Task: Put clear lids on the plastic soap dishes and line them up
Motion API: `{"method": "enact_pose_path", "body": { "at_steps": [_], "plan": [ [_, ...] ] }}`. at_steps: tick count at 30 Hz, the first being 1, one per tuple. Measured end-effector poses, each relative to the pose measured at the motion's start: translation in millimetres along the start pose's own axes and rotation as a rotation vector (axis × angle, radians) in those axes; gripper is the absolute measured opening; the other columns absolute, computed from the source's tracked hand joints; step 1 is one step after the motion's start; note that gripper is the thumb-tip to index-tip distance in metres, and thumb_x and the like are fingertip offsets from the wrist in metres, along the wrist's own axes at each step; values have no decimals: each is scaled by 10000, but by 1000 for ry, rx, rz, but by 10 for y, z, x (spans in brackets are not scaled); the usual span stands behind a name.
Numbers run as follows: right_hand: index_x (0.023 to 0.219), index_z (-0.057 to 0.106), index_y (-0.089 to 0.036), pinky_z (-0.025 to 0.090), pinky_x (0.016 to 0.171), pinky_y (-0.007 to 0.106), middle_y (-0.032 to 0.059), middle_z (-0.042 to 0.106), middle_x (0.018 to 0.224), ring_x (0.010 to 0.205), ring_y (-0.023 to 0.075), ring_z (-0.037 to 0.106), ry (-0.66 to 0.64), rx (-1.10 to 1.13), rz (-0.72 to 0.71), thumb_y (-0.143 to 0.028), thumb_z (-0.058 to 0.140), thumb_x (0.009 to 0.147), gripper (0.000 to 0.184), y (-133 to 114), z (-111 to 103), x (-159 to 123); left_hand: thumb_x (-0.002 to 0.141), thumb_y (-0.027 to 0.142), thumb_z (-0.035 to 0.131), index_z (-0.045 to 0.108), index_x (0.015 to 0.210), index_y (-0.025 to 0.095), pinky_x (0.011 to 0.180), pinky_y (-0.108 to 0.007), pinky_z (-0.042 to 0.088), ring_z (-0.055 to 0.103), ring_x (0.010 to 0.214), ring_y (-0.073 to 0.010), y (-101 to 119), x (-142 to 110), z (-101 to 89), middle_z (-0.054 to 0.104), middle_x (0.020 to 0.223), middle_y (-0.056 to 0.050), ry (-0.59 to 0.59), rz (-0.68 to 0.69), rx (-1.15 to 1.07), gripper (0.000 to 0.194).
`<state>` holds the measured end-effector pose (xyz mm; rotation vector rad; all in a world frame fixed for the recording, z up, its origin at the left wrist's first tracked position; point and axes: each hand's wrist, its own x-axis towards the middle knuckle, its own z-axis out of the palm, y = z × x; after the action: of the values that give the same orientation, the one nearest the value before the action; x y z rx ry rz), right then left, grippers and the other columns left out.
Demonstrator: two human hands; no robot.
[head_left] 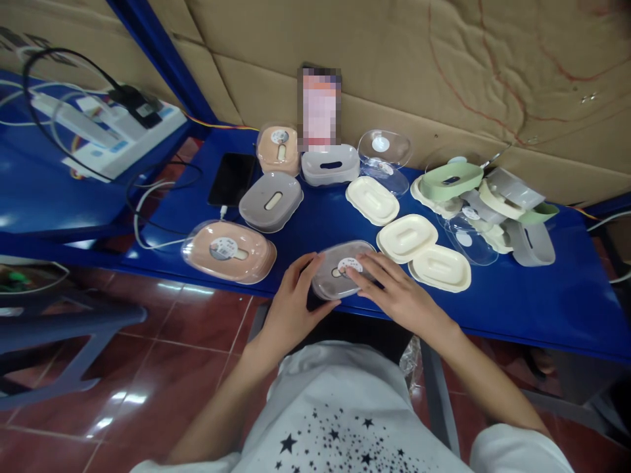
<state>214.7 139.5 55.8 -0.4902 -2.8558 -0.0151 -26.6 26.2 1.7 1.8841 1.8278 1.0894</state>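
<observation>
A grey soap dish under a clear lid with a round white label sits at the table's front edge, between both hands. My left hand grips its left end, thumb at the near side and fingers along the far side. My right hand is on its right part, fingertips on the lid by the label and further fingers over the right end. Cream oval trays lie just right of it. A lidded peach soap dish is at the left, with an uncovered grey soap dish behind it.
A propped phone leans on cardboard at the back; a black phone lies left on a white cable. Piled green and grey dish parts and clear lids occupy the right and back. A power strip with plugs is far left.
</observation>
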Motion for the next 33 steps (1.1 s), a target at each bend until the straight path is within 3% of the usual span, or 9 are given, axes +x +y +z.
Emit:
{"method": "enact_pose_path", "body": {
  "at_steps": [6, 10, 16, 23, 33],
  "plan": [
    [1682, 445, -267, 396, 1334, 638, 120, 535, 1670, 1623, 328, 410, 15, 85, -23, -29, 538, 1057, 675, 44, 88, -30, 961, 347, 822, 332, 1660, 299, 1208, -574, 537, 559, 1503, -344, -35, -5, 35, 533, 1605, -183, 56, 57, -17, 856],
    [1750, 292, -315, 372, 1342, 645, 113, 481, 1713, 1677, 317, 305, 79, 150, -6, -15, 516, 1059, 786, 69, 225, -45, 969, 357, 814, 315, 1668, 297, 1196, -586, 546, 559, 1506, -348, -41, 14, 47, 534, 1612, -188, 69, 62, 9, 860],
    [1770, 105, -409, 346, 1350, 651, 67, 401, 1765, 1686, 319, 269, 81, 177, 34, 37, 496, 1034, 945, 36, 286, -68, 943, 324, 839, 311, 1667, 272, 1200, -593, 540, 548, 1504, -360, -29, 27, 64, 524, 1611, -200, 64, 65, 32, 898],
    [1772, 89, -384, 317, 1353, 663, 82, 354, 1785, 1708, 321, 178, 84, 145, 38, 75, 473, 1007, 971, 8, 351, -104, 943, 337, 836, 305, 1662, 265, 1190, -591, 550, 549, 1504, -366, -16, 27, 73, 521, 1614, -203, 69, 68, 56, 897],
    [1776, 73, -377, 351, 1357, 620, 63, 407, 1761, 1698, 288, 235, 123, 132, 61, 12, 496, 1045, 929, 24, 376, -125, 1007, 407, 752, 244, 1699, 296, 1228, -583, 510, 499, 1564, -361, 26, 22, 4, 463, 1688, -199, -20, 19, 44, 865]
  ]
}}
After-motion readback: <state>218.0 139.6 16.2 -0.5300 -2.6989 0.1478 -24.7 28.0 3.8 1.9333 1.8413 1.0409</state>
